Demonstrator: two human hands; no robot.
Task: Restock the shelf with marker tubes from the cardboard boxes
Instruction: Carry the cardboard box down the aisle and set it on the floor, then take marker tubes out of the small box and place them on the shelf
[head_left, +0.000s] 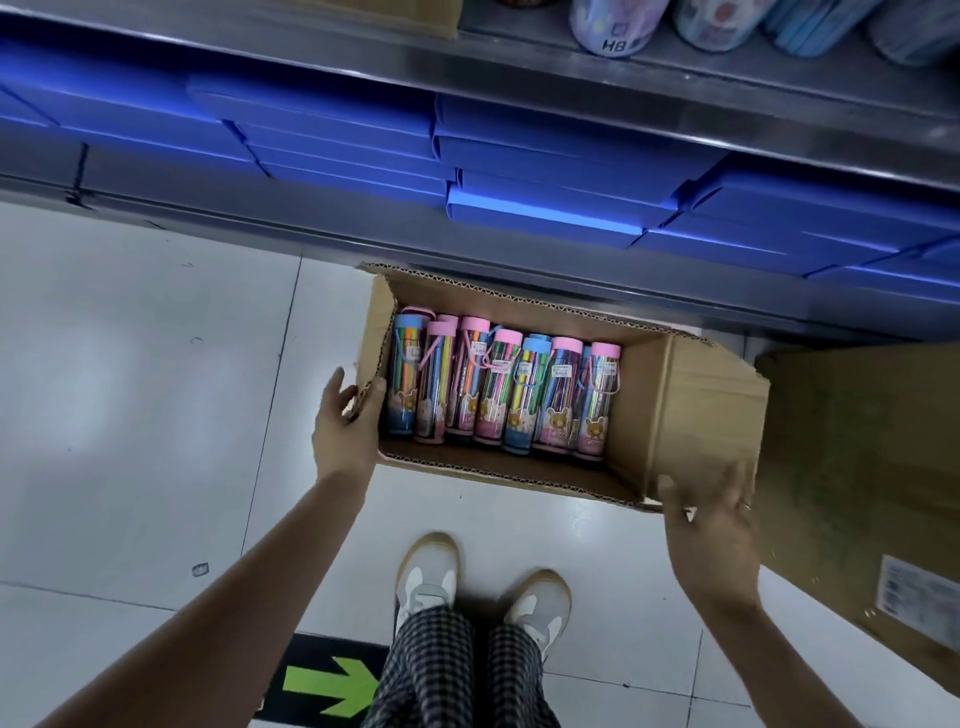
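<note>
Open cardboard box (675, 415) on floor, just before shelf (519, 249). Marker tubes (498, 389) lie inside, toward its left end, none taken yet.
Left hand (345, 415) grips left wall, thumb inside, likely to steady or shift box.
Right hand (711, 525) at right flap, fingers (727, 483) spread; blurred, contact unclear.

"HB" is printed in dark letters on the pale tube (613, 23) on the top shelf. A green arrow (335, 686) pointing right is marked on a black floor patch. Labels on the marker tubes (498, 384) and on the closed box (917, 592) are too small to read
</note>
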